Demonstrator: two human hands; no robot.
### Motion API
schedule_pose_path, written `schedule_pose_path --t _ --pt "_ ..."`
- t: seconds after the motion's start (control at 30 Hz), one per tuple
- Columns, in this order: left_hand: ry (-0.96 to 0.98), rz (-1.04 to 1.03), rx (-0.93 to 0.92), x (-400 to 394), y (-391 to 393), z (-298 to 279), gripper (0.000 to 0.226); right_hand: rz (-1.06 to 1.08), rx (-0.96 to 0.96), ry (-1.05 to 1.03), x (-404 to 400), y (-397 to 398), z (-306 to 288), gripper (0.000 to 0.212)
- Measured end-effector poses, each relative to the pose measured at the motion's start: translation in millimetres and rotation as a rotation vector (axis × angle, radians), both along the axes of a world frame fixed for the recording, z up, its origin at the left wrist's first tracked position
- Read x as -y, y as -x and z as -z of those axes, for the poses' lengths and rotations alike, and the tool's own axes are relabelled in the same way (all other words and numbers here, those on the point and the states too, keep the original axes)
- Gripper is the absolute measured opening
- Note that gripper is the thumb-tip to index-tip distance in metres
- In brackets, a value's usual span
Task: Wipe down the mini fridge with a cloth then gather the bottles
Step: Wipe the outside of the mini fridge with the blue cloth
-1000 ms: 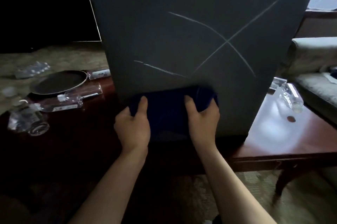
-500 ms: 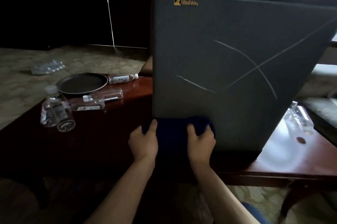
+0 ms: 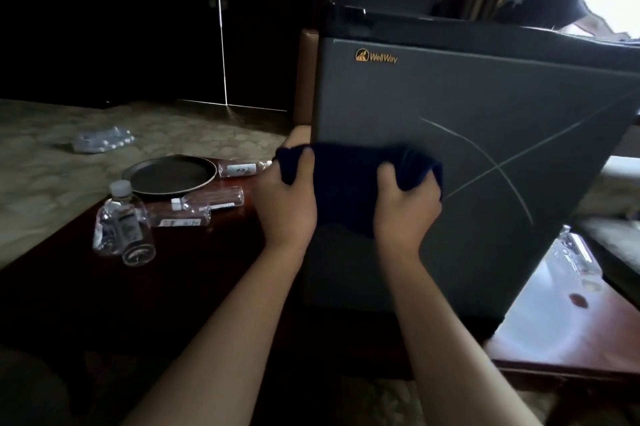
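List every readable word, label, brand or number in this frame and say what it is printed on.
"WellWay", gold with a small logo: upper left of the fridge door.
Bottle labels: dark marks, too blurred to read.
Standing bottle: label print, unreadable.
Cap on top of the fridge: pale emblem, too dim to read.
Nothing else legible.

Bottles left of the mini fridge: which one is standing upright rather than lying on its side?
The white-capped bottle nearest the table's front edge stands upright; the bottles by the dark round tray lie flat.

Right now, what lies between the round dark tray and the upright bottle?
In the head view, two clear bottles lie on their sides between the tray and the upright bottle.
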State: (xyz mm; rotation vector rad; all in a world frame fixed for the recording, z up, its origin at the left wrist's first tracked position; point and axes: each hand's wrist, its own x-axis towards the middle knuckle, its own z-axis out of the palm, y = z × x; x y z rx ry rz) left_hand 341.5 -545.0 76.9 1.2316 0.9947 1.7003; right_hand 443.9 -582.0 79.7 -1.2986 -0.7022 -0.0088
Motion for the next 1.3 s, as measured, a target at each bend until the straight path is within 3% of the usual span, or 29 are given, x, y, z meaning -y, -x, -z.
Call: schedule_pose_path --t 0.1,0.2,0.37,0.63,0.8,0.9,1.03,1.13,1.3 --pt "0.076 -0.066 -0.096 12 1 48 0.031 -0.006 -0.074 0.118 12 5 46 0.014" --pt "0.226 -0.064 -0.107 17 3 66 0.036 -0.010 -0.089 0.215 18 2 57 0.011" --pt "0.174 0.045 0.015 6 0 12 0.020 -0.015 -0.072 0.174 13 -3 5 0.012" --pt "-0.053 -0.021 0.044 -17 -14 -121 0.029 -0.043 -0.026 0.077 6 -22 -132 0.015" --pt "-0.083 -0.045 -0.143 -4 -17 -95 0.024 -0.016 -0.015 0.144 14 -27 -103 0.015" --pt "0.008 0.034 -0.104 -1 -17 -82 0.018 -0.058 -0.074 0.184 21 -29 -86 0.017" --pt "-0.008 0.012 -0.053 -4 -16 -102 0.030 -0.159 -0.202 0.117 17 -30 -102 0.023" --pt "-0.062 -0.014 -0.147 -7 -19 -130 0.034 -0.255 -0.265 0.051 14 -36 -118 0.027" --pt "0.012 -0.024 -0.248 -12 -25 -145 0.031 -0.376 -0.270 0.010 22 -51 -123 0.021"
